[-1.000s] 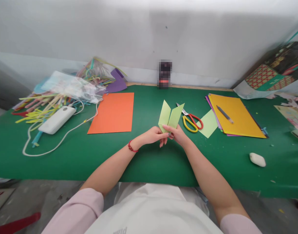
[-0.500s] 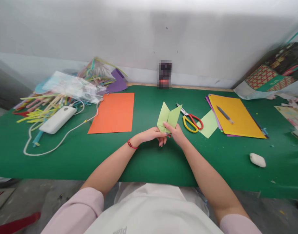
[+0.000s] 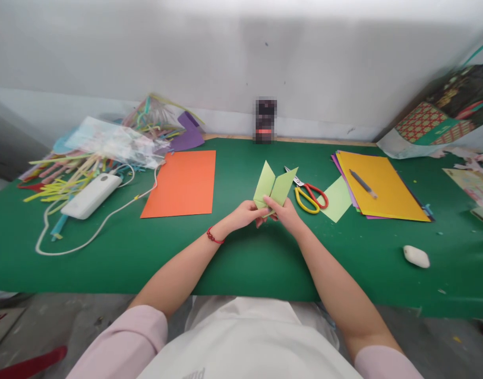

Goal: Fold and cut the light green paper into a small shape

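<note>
– Far left?
– White power bank (image 3: 90,197), then an orange sheet (image 3: 180,183) flat on the green table (image 3: 245,263).
– Left hand (image 3: 246,215)?
– Pinching the folded light-green paper (image 3: 281,187) low at its left, thumb on top.
– Right hand (image 3: 288,215)?
– Pinching the same paper low, opposite; held between both over the table.
– Beyond?
– Scissors (image 3: 299,182) near, then a yellow sheet (image 3: 387,197) under a grey pen (image 3: 362,183).

One head-worn camera looks forward and down from close above the near side of the flat green tabletop (image 3: 249,268) toward the pale grey wall (image 3: 166,47) beyond.
</note>
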### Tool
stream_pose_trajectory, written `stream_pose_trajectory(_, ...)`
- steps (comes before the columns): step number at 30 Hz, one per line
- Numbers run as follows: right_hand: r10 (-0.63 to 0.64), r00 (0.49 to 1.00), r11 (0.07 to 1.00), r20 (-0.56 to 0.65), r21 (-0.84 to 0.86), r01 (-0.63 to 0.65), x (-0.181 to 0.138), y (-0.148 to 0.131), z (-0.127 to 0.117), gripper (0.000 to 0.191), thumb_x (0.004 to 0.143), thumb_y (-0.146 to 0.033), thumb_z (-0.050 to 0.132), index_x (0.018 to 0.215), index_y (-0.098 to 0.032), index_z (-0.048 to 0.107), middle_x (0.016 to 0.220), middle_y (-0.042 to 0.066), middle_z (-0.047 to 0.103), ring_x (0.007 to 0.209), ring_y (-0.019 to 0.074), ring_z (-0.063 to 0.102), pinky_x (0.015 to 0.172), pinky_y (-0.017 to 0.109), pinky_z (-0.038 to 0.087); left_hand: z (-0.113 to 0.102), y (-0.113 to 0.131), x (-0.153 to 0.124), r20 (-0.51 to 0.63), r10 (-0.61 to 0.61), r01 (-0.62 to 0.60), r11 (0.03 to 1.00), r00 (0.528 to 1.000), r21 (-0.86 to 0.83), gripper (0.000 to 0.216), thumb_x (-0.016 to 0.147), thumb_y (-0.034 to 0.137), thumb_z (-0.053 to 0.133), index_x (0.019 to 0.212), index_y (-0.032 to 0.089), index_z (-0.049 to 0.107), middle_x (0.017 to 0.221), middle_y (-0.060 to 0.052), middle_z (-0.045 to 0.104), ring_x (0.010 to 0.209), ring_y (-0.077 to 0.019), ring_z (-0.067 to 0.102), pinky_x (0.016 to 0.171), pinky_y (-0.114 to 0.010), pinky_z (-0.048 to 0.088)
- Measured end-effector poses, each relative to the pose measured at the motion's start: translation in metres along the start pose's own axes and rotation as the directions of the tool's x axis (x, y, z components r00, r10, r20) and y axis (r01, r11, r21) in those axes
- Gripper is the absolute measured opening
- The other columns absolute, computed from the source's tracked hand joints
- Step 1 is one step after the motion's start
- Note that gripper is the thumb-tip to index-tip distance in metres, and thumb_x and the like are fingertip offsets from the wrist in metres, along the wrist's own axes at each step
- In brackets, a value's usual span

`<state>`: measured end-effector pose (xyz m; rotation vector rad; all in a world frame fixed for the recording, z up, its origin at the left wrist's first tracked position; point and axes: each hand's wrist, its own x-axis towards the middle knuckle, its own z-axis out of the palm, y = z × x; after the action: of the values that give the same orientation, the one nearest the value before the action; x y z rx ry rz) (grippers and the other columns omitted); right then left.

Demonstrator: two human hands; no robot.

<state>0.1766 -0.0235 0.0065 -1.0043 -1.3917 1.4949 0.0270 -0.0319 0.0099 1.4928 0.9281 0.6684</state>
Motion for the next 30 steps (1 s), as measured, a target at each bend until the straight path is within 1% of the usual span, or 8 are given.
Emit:
stream_pose_trajectory(2,-0.008,1.000,1.000,-0.024,0.010,0.008,0.0009,-0.0006,-0.0001,0.048,0.066,-0.064,0.066,0.060,-0.019,0.050,0.038,-0.007,0.037,0.034,0.0071,0.033,0.033,0.023,0.026,-0.0021,-0.0004,0.0004,0.001,0.027,-0.027,0.999,1.000,-0.026,0.039,0.079,0.046,0.058,0.057,0.014,0.056,0.049,0.002,0.056,0.048,-0.0092,0.052,0.060,-0.024,0.043)
stream_pose_trajectory(5,-0.037,0.995,0.998,-0.092,0.044,0.041,0.0018,-0.0036,-0.0018,0.052,0.063,-0.068,0.066,0.059,-0.021,0.045,0.038,-0.009,0.031,0.034,0.0061,0.030,0.033,0.022,0.025,-0.0042,-0.0009,0.0015,-0.037,0.064,-0.066,0.995,0.997,-0.073,0.042,0.077,0.052,0.058,0.057,0.015,0.055,0.049,0.003,0.054,0.044,-0.0078,0.049,0.055,-0.023,0.041)
stream_pose_trajectory(7,-0.045,0.994,0.997,-0.099,0.056,0.050,0.0015,-0.0054,-0.0031,0.053,0.063,-0.068,0.066,0.056,-0.021,0.042,0.038,-0.010,0.029,0.034,0.0056,0.030,0.033,0.021,0.025,-0.0050,-0.0012,0.0021,-0.059,0.070,-0.075,0.994,0.996,-0.079,0.044,0.077,0.054,0.058,0.058,0.015,0.054,0.048,0.004,0.052,0.042,-0.0073,0.047,0.053,-0.023,0.041)
stream_pose_trajectory(10,-0.034,0.997,0.996,-0.068,0.085,0.040,0.0008,-0.0055,-0.0042,0.055,0.064,-0.067,0.066,0.052,-0.021,0.038,0.037,-0.009,0.029,0.034,0.0049,0.030,0.033,0.020,0.024,-0.0052,-0.0012,0.0022,-0.049,0.067,-0.070,0.996,0.997,-0.056,0.045,0.077,0.055,0.057,0.058,0.015,0.054,0.048,0.004,0.052,0.043,-0.0073,0.047,0.053,-0.023,0.040)
stream_pose_trajectory(13,-0.007,0.999,0.989,-0.054,0.149,0.015,0.0010,-0.0032,-0.0043,0.054,0.065,-0.064,0.068,0.052,-0.021,0.039,0.036,-0.010,0.028,0.032,0.0041,0.026,0.032,0.020,0.022,-0.0048,-0.0006,0.0010,-0.043,0.066,-0.067,0.998,0.997,-0.016,0.043,0.078,0.053,0.056,0.059,0.015,0.054,0.049,0.004,0.052,0.044,-0.0075,0.047,0.055,-0.024,0.041)
stream_pose_trajectory(20,0.097,0.995,0.952,0.002,0.293,-0.094,0.0018,-0.0023,-0.0033,0.051,0.060,-0.056,0.074,0.048,-0.020,0.041,0.032,-0.011,0.025,0.029,0.0030,0.022,0.031,0.019,0.016,-0.0024,0.0035,-0.0038,-0.036,0.066,-0.064,0.996,0.997,0.058,0.037,0.081,0.047,0.052,0.060,0.016,0.055,0.050,0.004,0.051,0.048,-0.0087,0.048,0.059,-0.024,0.042)
stream_pose_trajectory(26,0.127,0.989,0.929,0.079,0.339,-0.147,0.0042,0.0013,-0.0047,0.050,0.067,-0.048,0.068,0.041,-0.020,0.036,0.028,-0.009,0.024,0.027,0.0035,0.025,0.031,0.019,0.019,-0.0010,0.0045,-0.0053,-0.053,0.055,-0.048,0.992,0.997,0.118,0.037,0.082,0.044,0.051,0.058,0.016,0.053,0.049,0.004,0.050,0.050,-0.0087,0.047,0.058,-0.023,0.041)
stream_pose_trajectory(30,0.156,0.982,0.918,0.108,0.351,-0.184,0.0062,0.0035,-0.0050,0.051,0.068,-0.047,0.066,0.038,-0.020,0.034,0.027,-0.009,0.024,0.025,0.0031,0.024,0.030,0.020,0.019,-0.0013,0.0048,-0.0053,-0.065,0.059,-0.050,0.988,0.996,0.145,0.038,0.083,0.041,0.049,0.056,0.016,0.052,0.048,0.004,0.050,0.050,-0.0081,0.046,0.057,-0.021,0.040)
